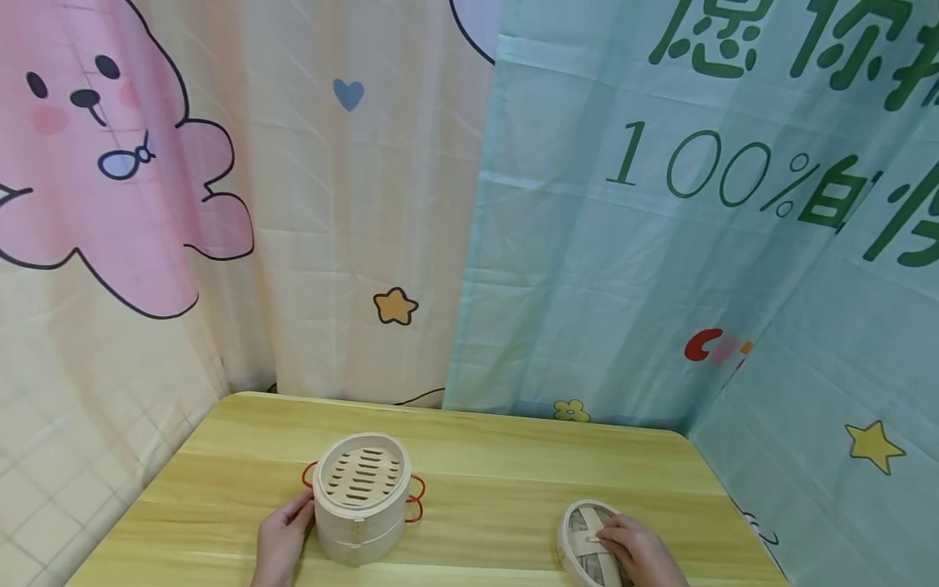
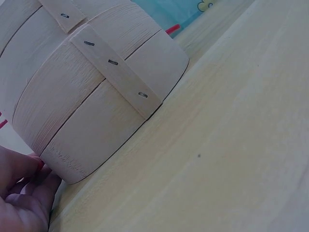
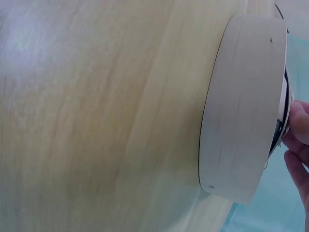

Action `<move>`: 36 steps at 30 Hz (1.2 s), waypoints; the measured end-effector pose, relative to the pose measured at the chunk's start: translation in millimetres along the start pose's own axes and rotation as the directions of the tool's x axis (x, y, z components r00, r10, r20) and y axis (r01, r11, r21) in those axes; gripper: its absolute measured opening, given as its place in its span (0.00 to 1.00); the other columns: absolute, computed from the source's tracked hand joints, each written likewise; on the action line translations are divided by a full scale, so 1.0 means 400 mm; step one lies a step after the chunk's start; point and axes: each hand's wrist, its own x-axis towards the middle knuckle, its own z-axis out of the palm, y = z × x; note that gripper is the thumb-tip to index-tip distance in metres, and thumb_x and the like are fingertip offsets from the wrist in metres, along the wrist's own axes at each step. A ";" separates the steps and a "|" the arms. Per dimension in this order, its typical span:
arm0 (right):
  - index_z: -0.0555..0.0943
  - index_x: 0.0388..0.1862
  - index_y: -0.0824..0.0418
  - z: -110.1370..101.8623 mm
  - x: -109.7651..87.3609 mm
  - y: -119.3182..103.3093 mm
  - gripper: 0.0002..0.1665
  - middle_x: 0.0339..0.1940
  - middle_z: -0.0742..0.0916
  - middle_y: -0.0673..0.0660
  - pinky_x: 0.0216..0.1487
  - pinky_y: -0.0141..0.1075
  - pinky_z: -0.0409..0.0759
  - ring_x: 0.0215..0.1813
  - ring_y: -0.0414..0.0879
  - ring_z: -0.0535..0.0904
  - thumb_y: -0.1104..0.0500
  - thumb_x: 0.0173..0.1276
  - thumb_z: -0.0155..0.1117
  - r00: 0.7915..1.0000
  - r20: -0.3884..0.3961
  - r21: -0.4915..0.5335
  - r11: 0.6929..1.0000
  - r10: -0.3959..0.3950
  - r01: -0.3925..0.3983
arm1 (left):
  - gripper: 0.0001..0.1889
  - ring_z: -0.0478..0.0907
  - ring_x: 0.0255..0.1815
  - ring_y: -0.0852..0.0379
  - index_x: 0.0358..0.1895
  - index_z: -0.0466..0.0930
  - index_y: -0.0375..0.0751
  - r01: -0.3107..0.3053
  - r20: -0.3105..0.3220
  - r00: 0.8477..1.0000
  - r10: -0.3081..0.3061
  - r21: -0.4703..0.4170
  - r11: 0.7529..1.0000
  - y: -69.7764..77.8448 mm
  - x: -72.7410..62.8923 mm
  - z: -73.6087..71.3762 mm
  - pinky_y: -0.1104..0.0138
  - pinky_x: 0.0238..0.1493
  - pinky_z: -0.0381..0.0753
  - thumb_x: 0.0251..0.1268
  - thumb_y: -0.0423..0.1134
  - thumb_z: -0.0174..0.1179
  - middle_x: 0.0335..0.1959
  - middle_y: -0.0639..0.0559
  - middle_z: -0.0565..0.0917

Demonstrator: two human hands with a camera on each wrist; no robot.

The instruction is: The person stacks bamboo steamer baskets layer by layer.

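A two-tier bamboo steamer (image 1: 359,534) with a slotted top surface stands upright on the table. My left hand (image 1: 284,538) is at its left side, and in the left wrist view the thumb and fingers (image 2: 46,191) pinch a red handle (image 2: 40,166) low on the steamer wall (image 2: 91,130). Well to the right lies the round steamer lid (image 1: 570,548) with crossed pale strips on top. My right hand (image 1: 641,550) pinches the middle of that lid. Seen from the right wrist, the lid's side wall (image 3: 241,106) rests on the table.
The wooden table (image 1: 484,489) has rounded far corners. Behind it hangs a cream curtain (image 1: 352,228) with a pink cartoon figure, beside a blue-green curtain (image 1: 587,269) with green lettering. More red handles (image 1: 416,499) stick out from the steamer's right side.
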 end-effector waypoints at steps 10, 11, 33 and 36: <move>0.82 0.27 0.58 0.025 0.011 -0.009 0.12 0.28 0.77 0.46 0.25 0.22 0.71 0.29 0.36 0.73 0.71 0.46 0.71 0.958 -0.223 -0.129 0.979 -0.183 0.157 | 0.22 0.69 0.36 0.82 0.58 0.64 0.19 -0.006 -0.010 1.000 0.006 0.005 1.000 0.001 -0.002 0.001 0.82 0.42 0.75 0.65 0.31 0.54 0.49 0.45 0.76; 0.81 0.28 0.58 0.026 0.015 -0.014 0.13 0.28 0.77 0.45 0.26 0.21 0.71 0.29 0.35 0.72 0.72 0.45 0.72 0.955 -0.236 -0.137 0.979 -0.179 0.150 | 0.22 0.69 0.36 0.82 0.58 0.64 0.19 -0.005 -0.009 1.000 0.005 0.003 1.000 0.000 -0.002 0.001 0.82 0.42 0.75 0.65 0.31 0.53 0.49 0.45 0.75; 0.82 0.30 0.61 -0.002 0.257 -0.160 0.11 0.32 0.79 0.48 0.32 0.25 0.77 0.33 0.39 0.74 0.73 0.50 0.69 0.921 -0.298 -0.031 0.967 -0.251 0.253 | 0.21 0.68 0.36 0.83 0.57 0.65 0.19 -0.003 -0.005 1.000 0.003 0.033 0.999 0.001 -0.008 0.003 0.83 0.42 0.74 0.65 0.31 0.53 0.53 0.37 0.72; 0.82 0.31 0.62 -0.014 0.298 -0.188 0.09 0.32 0.80 0.49 0.31 0.28 0.79 0.34 0.40 0.75 0.72 0.52 0.68 0.927 -0.277 -0.016 0.966 -0.253 0.259 | 0.22 0.68 0.36 0.84 0.58 0.64 0.20 -0.001 -0.010 1.000 0.001 0.026 1.000 0.004 -0.008 0.000 0.83 0.42 0.74 0.65 0.32 0.53 0.54 0.38 0.72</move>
